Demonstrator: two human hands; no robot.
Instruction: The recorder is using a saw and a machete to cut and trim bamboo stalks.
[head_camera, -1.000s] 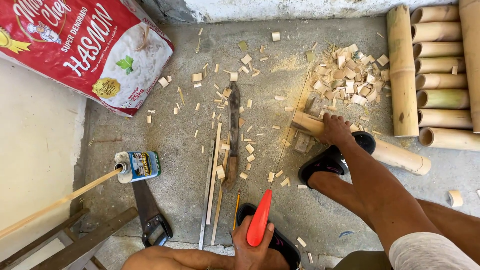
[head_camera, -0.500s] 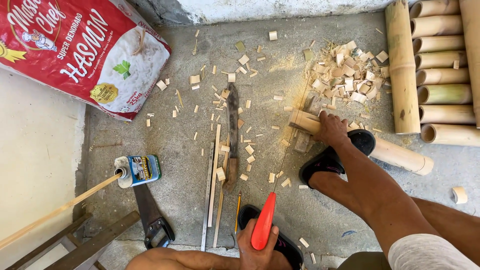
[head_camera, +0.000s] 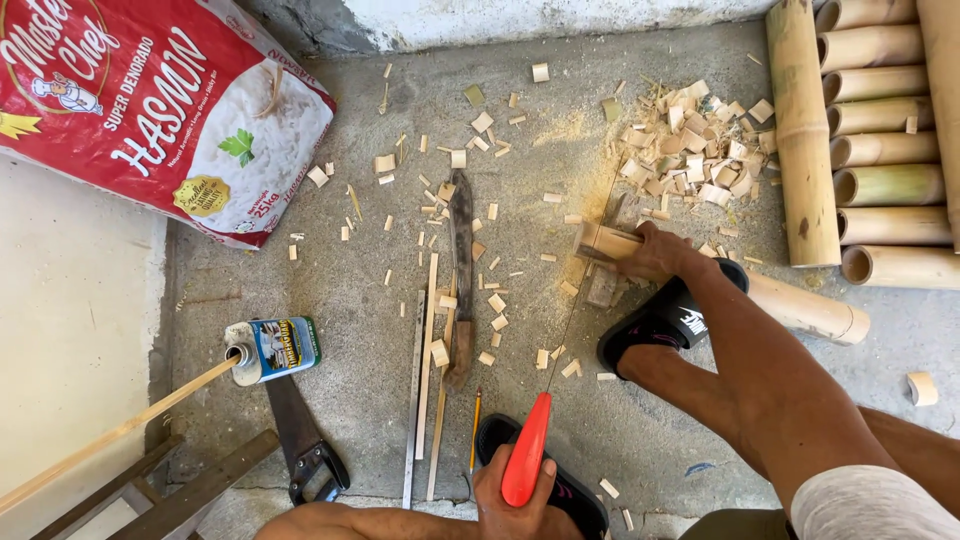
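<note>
- Left hand (head_camera: 515, 495): closed on red saw handle (head_camera: 527, 450); blade runs straight ahead toward the right hand.
- Right hand (head_camera: 655, 252): gripping bamboo pole (head_camera: 800, 305), whose long axis crosses the blade.

A makeshift outdoor woodworking spot on a bare concrete floor (head_camera: 330, 290), with bamboo poles (head_camera: 880, 150) stacked right of it and offcut chips (head_camera: 690, 150) strewn across it.

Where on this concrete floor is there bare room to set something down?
Barest: the grey concrete between the red-and-white sack and the dark machete; also the pale slab at left. Crowded: the bamboo offcut pile, and around the red-handled saw and bamboo pole.
</note>
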